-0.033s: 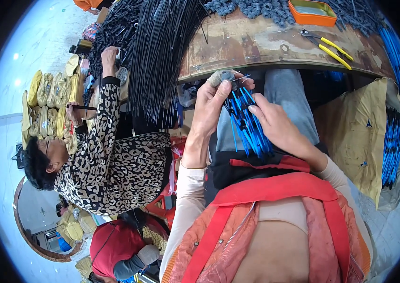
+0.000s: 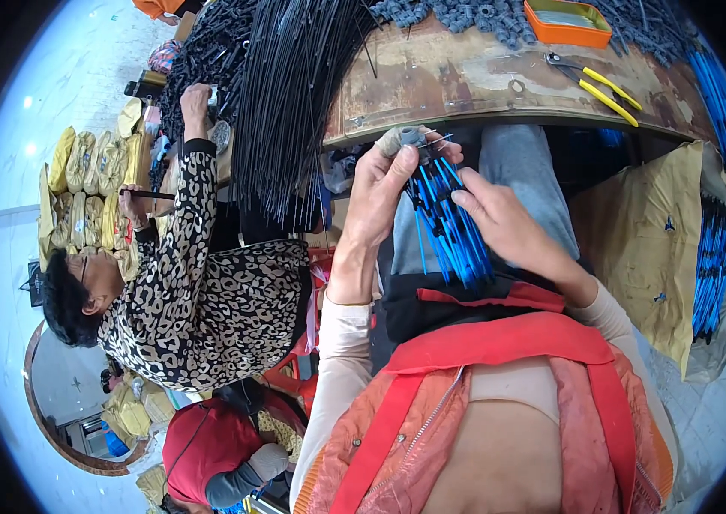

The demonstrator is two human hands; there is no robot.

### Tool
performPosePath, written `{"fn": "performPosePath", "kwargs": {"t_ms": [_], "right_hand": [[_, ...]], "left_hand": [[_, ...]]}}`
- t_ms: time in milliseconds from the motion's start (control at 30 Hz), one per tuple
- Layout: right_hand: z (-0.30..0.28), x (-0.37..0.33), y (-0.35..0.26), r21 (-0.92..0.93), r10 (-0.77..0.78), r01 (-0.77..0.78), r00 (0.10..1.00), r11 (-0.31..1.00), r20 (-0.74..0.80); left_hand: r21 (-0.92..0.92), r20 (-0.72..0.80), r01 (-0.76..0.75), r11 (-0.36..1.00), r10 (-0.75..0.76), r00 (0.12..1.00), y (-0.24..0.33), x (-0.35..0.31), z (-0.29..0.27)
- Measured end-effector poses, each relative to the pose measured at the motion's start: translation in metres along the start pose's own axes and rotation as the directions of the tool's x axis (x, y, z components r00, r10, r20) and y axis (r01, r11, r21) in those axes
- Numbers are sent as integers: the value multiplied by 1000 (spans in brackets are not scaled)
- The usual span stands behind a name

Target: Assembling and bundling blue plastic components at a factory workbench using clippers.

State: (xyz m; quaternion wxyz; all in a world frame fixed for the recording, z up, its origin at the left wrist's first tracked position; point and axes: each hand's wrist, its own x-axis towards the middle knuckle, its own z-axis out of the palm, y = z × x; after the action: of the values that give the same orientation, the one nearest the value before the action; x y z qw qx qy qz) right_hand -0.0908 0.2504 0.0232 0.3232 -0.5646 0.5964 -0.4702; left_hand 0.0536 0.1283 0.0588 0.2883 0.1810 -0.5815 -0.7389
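Item: bundle of blue rods (image 2: pixel 449 224), thin and black-tipped, held over your lap just below the near edge of the worn wooden workbench (image 2: pixel 466 81), which serves as landmark for everything listed here. Your left hand (image 2: pixel 378 199) is clenched round the upper ends of the bundle together with a grey cloth or glove wad (image 2: pixel 410 140), apparently to keep the tips level and stop the rods sliding. Your right hand (image 2: pixel 504 224) lies along the bundle's right side, fingers spread and pressing lightly, not clamped, seemingly to fan or square the rods against the other palm; the lower ends rest fanned toward your dark apron. On the bench top, far right: yellow-handled pliers (image 2: pixel 599 84), laid flat within reach. Beyond them, at the bench's far edge: an orange tray (image 2: pixel 570 21), contents too small to tell. Along the far edge: a heap of dark grey ring-like parts (image 2: pixel 466 15). Overhanging the bench's left end: a thick sheaf of long black rods (image 2: pixel 294 103), draped downward so lengths can be drawn off. Right of the bench: more blue rods (image 2: pixel 714 257) stacked against brown cardboard (image 2: pixel 646 240). Left of the bench: a person in a leopard-print top (image 2: pixel 200 300), one hand raised to the black rods, working separately from you.
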Motion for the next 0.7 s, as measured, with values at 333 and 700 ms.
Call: {"fn": "performPosePath", "kwargs": {"t_ms": [333, 700], "right_hand": [[2, 0, 4, 188, 81, -83, 997, 979, 22], [-2, 10, -1, 170, 86, -96, 994, 981, 65]], "left_hand": [[258, -44, 49, 965, -39, 998, 1, 0, 9], [551, -207, 27, 834, 105, 973, 5, 9, 20]]}}
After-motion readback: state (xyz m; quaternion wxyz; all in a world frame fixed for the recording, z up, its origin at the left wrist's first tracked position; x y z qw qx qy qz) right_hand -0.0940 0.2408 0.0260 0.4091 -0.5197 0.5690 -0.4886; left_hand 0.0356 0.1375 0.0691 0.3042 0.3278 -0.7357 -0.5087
